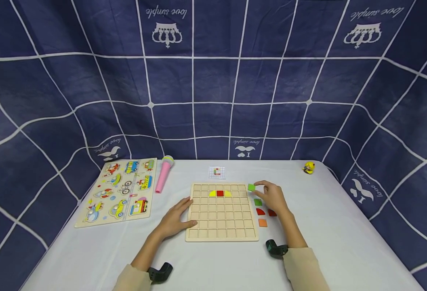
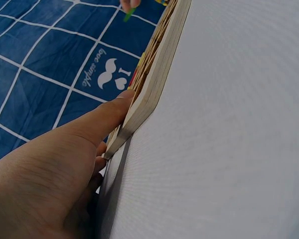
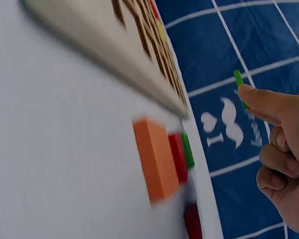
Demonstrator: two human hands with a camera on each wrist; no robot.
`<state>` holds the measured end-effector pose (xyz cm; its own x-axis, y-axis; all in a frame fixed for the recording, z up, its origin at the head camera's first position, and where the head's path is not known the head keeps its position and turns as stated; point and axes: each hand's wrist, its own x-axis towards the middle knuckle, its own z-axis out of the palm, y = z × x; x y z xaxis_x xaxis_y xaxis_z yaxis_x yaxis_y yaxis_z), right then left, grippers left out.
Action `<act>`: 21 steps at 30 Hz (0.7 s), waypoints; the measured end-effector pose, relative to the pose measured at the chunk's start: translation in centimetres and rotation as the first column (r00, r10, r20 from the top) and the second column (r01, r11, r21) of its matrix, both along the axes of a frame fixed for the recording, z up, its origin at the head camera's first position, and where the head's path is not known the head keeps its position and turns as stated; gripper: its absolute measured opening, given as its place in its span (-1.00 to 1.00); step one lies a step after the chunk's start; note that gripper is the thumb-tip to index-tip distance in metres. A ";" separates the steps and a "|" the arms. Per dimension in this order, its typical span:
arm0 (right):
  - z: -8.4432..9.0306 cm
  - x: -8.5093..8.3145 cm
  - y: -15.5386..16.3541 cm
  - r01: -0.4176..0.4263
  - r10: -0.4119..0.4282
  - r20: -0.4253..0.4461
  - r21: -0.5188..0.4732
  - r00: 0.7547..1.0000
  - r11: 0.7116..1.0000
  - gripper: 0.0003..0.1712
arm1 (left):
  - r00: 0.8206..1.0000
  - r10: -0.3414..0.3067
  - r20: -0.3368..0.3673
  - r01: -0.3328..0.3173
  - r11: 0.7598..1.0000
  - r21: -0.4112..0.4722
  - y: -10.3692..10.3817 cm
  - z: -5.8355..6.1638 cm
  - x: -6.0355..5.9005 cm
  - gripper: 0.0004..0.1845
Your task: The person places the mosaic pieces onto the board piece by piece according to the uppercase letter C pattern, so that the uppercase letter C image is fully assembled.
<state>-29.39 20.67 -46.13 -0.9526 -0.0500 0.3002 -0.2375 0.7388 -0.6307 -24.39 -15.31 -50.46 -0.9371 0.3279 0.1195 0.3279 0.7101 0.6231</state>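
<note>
A wooden grid board lies flat on the table, with a red square tile between two yellow quarter-round tiles in its second row from the back. My left hand rests along the board's left edge, fingers extended, and its thumb touches the rim. By the back right corner, my right hand pinches a green square tile between thumb and forefinger. The right wrist view shows this green tile raised above the table, its other fingers curled in.
Beside the board's right edge lie another green square, red quarter-round pieces and an orange square. Behind the board is a pattern card. A picture puzzle and pink microphone lie left; a yellow figurine stands back right.
</note>
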 end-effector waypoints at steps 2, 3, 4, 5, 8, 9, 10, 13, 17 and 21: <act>0.3 0.0 -1.2 -0.019 0.019 -0.017 -0.007 1.000 1.000 -0.67 | 1.000 0.001 -0.005 -0.001 1.000 -0.003 0.0 0.0 0.0 -0.10; 0.4 -0.1 -1.8 -0.027 0.027 -0.022 -0.012 0.999 1.000 -0.67 | 1.000 0.000 -0.006 0.000 1.000 -0.001 -0.1 0.0 0.0 -0.10; 0.4 -0.1 -2.5 -0.038 0.037 -0.029 -0.016 0.999 0.999 -0.67 | 1.000 -0.001 -0.004 0.001 1.000 0.003 -0.1 0.0 0.0 -0.10; 0.6 -0.1 -3.1 -0.048 0.047 -0.036 -0.024 0.998 0.999 -0.67 | 1.000 -0.004 -0.008 0.004 1.000 0.005 -0.1 0.0 0.0 -0.10; 0.7 -0.2 -4.8 -0.088 0.086 -0.058 -0.034 0.995 0.996 -0.68 | 1.000 -0.014 -0.018 0.014 1.000 0.013 -0.1 0.1 0.0 -0.10; 0.8 -0.2 -5.4 -0.104 0.102 -0.065 -0.038 0.993 0.994 -0.68 | 1.000 -0.015 -0.015 0.015 1.000 0.015 -0.1 0.1 0.0 -0.10; 0.8 -0.2 -6.0 -0.123 0.119 -0.073 -0.042 0.990 0.992 -0.68 | 1.000 -0.014 -0.015 0.014 1.000 0.013 -0.1 0.1 0.1 -0.10; 0.4 -0.1 -7.5 -0.180 0.173 -0.113 -0.055 0.978 0.982 -0.69 | 1.000 -0.011 -0.010 0.011 1.000 0.013 -0.1 0.2 0.1 -0.10; -0.5 -0.2 -9.3 -0.245 0.237 -0.155 -0.034 0.959 0.969 -0.70 | 1.000 -0.007 0.001 0.007 1.000 0.011 -0.1 0.1 0.1 -0.11; -1.3 -0.3 -10.7 -0.254 0.253 -0.062 -0.005 0.966 0.967 -0.71 | 1.000 -0.007 0.001 0.007 1.000 0.011 -0.1 0.1 0.1 -0.10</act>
